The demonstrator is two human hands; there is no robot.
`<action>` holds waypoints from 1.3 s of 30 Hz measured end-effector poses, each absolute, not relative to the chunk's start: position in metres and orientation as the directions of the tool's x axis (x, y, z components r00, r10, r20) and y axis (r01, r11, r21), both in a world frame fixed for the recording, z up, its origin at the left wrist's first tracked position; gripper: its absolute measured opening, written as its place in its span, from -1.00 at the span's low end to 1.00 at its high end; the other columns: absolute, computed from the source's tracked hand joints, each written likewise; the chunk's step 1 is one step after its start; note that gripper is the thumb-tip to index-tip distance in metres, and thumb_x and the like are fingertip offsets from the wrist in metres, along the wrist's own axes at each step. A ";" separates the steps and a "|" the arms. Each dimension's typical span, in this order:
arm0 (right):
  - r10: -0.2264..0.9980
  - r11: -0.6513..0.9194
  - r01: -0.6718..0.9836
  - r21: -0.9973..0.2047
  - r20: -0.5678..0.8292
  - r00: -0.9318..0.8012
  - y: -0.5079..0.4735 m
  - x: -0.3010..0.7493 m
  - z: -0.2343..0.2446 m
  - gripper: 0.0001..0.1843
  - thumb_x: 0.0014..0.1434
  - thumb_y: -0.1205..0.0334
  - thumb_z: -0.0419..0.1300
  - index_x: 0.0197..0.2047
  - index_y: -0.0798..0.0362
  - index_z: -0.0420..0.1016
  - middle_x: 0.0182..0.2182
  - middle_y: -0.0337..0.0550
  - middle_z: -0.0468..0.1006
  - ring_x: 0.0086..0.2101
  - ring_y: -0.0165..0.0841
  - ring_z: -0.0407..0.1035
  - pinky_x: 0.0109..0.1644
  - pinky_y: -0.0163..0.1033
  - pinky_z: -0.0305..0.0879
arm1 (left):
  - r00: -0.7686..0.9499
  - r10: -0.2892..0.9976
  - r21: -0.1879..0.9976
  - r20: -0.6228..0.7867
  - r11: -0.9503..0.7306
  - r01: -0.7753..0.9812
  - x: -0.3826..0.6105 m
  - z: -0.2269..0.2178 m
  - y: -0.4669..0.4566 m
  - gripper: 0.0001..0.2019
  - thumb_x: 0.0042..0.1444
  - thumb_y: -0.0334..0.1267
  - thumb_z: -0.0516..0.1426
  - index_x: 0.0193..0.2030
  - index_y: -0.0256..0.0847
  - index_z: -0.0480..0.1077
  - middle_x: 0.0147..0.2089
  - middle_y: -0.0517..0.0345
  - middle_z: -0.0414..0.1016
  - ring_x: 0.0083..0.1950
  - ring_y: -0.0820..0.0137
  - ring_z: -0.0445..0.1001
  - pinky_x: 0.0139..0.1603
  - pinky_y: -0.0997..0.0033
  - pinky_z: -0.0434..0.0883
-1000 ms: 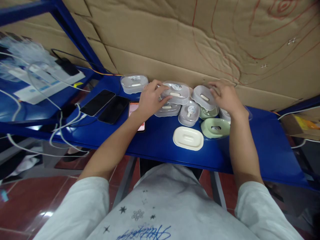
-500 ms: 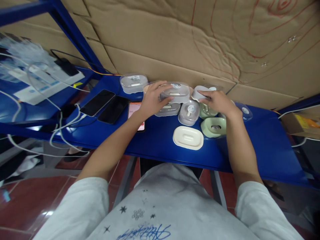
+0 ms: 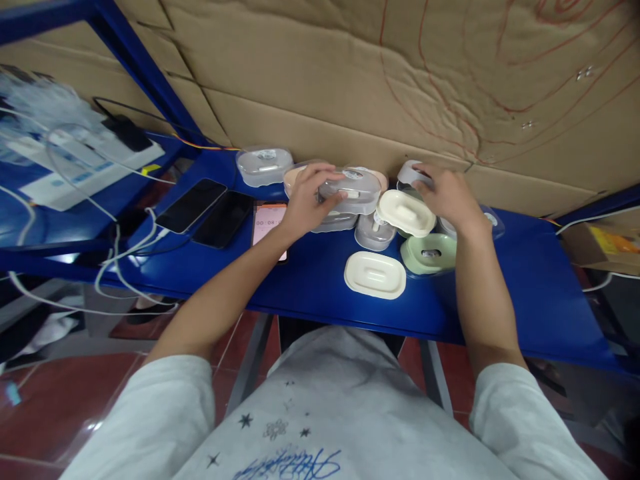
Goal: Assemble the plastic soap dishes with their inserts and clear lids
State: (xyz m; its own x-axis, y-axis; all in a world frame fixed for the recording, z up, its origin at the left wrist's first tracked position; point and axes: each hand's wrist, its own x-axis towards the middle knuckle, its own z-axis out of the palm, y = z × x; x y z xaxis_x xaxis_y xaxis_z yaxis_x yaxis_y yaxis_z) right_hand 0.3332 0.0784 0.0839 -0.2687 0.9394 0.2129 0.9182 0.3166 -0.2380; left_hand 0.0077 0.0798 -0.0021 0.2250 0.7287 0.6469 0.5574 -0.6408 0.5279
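Observation:
My left hand (image 3: 314, 199) grips a grey oval plastic box with a clear cover (image 3: 367, 190), fingers over its left end and thumb at its front. My right hand (image 3: 450, 199) is closed on a grey oval plastic shell (image 3: 411, 173), tilted up near the cardboard; its fingertips are partly hidden. Below that shell a cream oval tray (image 3: 407, 213) with a raised middle bar lies tilted over other boxes. A second cream oval tray (image 3: 375, 275) lies flat at the front. Beside it sits a green oval box (image 3: 430, 255), close to my right forearm.
Other clear-covered boxes crowd around, including a grey one (image 3: 265, 165) at the back left. A lit phone (image 3: 269, 230) and two dark phones (image 3: 193, 205) lie left on the blue table (image 3: 310, 290). White cables (image 3: 133, 257) hang over its left side. Cardboard (image 3: 310, 87) stands behind.
My right hand has moved slightly right with the grey shell, which is tilted more. A cream tray now shows below it, over the boxes. My left hand stays almost in place on its box.

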 end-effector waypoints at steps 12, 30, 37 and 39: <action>0.842 0.532 0.800 -0.277 0.270 -0.467 0.063 0.285 0.077 -0.48 0.56 -0.01 0.13 0.42 0.03 0.52 0.32 -0.03 0.60 0.28 -0.12 0.50 0.42 -0.05 0.33 | 0.304 0.685 0.404 0.662 -0.667 0.625 0.015 0.000 0.065 -0.17 0.37 0.39 0.18 0.50 -0.21 0.22 0.62 -0.28 0.08 0.61 0.00 0.18 0.50 -0.07 0.33; 0.865 0.479 0.837 -0.264 0.300 -0.401 0.071 0.330 0.090 -0.68 0.54 0.15 0.07 0.21 -0.10 0.56 0.23 0.00 0.62 0.22 -0.15 0.43 0.39 0.08 0.29 | 0.446 0.752 0.388 0.486 -0.642 0.661 0.024 -0.001 0.060 -0.66 0.46 -0.01 0.15 0.19 -0.10 0.58 0.23 -0.02 0.64 0.29 0.04 0.48 0.36 -0.10 0.24; 0.735 0.655 0.718 -0.235 -0.019 -0.678 0.037 0.283 0.079 -0.57 0.44 -0.08 0.24 0.18 0.03 0.61 0.10 0.08 0.63 0.14 0.02 0.46 0.25 0.08 0.34 | 0.317 0.808 0.429 0.496 -0.546 0.720 0.021 0.000 0.061 -0.64 0.54 0.00 0.05 0.19 -0.14 0.52 0.18 -0.08 0.62 0.29 0.01 0.47 0.36 -0.11 0.28; 0.774 0.614 0.775 -0.148 -0.076 -0.628 0.032 0.276 0.071 -0.37 0.35 -0.11 0.33 0.37 0.01 0.50 0.31 0.16 0.50 0.29 0.15 0.34 0.34 0.20 0.26 | 0.283 0.813 0.429 0.509 -0.525 0.735 0.020 -0.001 0.062 -0.61 0.57 0.02 0.00 0.23 -0.16 0.47 0.21 -0.11 0.59 0.30 0.02 0.46 0.37 -0.10 0.30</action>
State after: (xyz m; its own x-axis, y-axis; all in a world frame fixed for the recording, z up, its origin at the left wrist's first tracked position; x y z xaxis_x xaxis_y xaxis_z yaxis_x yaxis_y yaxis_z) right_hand 0.2761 0.0318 0.0715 -0.6283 0.7743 -0.0763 0.7751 0.6144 -0.1476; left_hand 0.0204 0.0619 -0.0007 0.2833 0.8125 0.5094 0.7346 -0.5253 0.4294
